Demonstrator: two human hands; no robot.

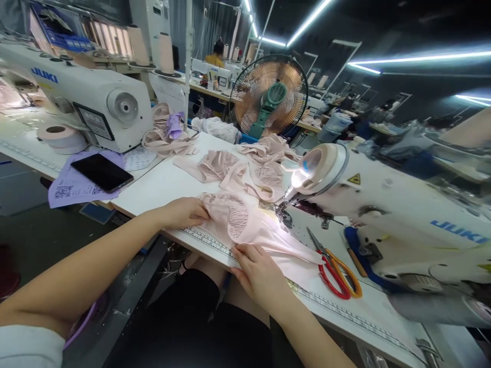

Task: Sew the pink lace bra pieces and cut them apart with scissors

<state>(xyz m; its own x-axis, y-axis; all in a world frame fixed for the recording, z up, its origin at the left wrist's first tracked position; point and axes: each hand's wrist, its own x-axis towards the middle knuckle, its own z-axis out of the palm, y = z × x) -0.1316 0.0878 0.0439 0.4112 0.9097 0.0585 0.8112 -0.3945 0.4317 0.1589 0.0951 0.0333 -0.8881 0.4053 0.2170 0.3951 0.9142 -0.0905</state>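
A pale pink lace bra piece [245,225] lies on the white sewing table [164,186], leading to the needle area of a white JUKI sewing machine [387,214]. My left hand [187,212] rests on the fabric's left edge with fingers curled over it. My right hand [257,268] presses the fabric's near edge by the ruler strip [209,241], its fingers pinching the cloth. The machine's lamp lights the cloth at the presser foot [282,209].
Red and orange scissors [337,271] lie right of my right hand. More pink pieces [245,168] are piled behind. A black phone [102,172] sits on purple paper at left, by a second JUKI machine [76,97]. A fan [268,94] stands behind the table.
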